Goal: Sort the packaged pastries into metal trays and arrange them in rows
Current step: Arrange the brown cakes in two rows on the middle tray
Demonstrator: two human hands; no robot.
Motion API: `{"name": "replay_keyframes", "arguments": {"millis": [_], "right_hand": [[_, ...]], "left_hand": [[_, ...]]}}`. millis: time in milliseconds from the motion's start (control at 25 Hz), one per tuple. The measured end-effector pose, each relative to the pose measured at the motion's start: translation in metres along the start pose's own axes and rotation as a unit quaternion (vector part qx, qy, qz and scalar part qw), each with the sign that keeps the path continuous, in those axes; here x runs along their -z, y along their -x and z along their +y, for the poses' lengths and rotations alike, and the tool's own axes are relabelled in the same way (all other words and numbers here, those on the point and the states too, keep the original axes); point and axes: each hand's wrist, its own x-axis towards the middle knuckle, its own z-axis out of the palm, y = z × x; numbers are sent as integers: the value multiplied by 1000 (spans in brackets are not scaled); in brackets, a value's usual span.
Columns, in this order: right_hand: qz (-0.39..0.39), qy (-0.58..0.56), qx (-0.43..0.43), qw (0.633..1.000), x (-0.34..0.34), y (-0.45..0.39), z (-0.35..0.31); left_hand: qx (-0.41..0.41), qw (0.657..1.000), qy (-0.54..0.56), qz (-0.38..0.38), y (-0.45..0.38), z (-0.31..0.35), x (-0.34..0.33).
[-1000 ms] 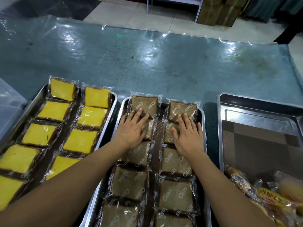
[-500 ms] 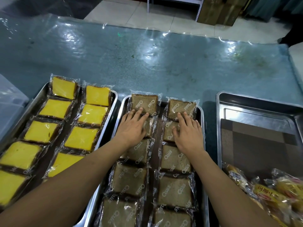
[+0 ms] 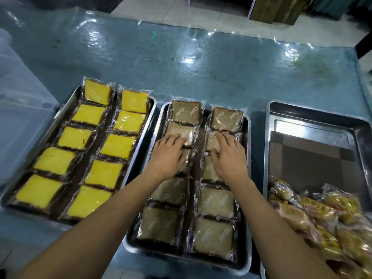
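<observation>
The middle metal tray (image 3: 248,178) holds two rows of brown packaged cake slices (image 3: 186,112). My left hand (image 3: 168,156) lies flat on the left row, fingertips on the second packet from the far end. My right hand (image 3: 230,158) lies on the right row, fingers on its second packet (image 3: 213,142), thumb at the packet's near edge. The left metal tray (image 3: 152,109) carries two rows of yellow packaged cake slices (image 3: 118,146). The right metal tray (image 3: 314,115) has a brown mat and a heap of wrapped golden buns (image 3: 324,216) at its near end.
All three trays sit side by side on a blue table under clear plastic sheeting (image 3: 181,57). A translucent plastic bin (image 3: 18,101) stands at the left. Beyond the table's far edge are floor tiles and a cardboard box (image 3: 279,9).
Both hands have slid a little toward me along the brown rows, uncovering more of the second packets. The view has shifted slightly.
</observation>
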Motion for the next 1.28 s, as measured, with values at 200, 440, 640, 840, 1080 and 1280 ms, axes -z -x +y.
{"name": "replay_keyframes", "arguments": {"millis": [200,440,640,840,1080,1280], "right_hand": [[-12,-23,-10,1000,4,40,-17],[-22,-37,-6,999,3,86,-30],[-19,-48,-3,999,9,110,-42],[2,-81,13,997,22,120,-61],[-8,-102,49,994,39,124,-80],[-24,-121,77,989,50,122,-91]], "left_hand": [[14,1000,6,7,49,-3,6],[23,1000,-1,-20,105,-12,-4],[42,999,30,2,135,-8,-8],[48,996,64,33,150,0,9],[81,991,86,68,171,7,27],[118,980,118,111,185,15,41]]}}
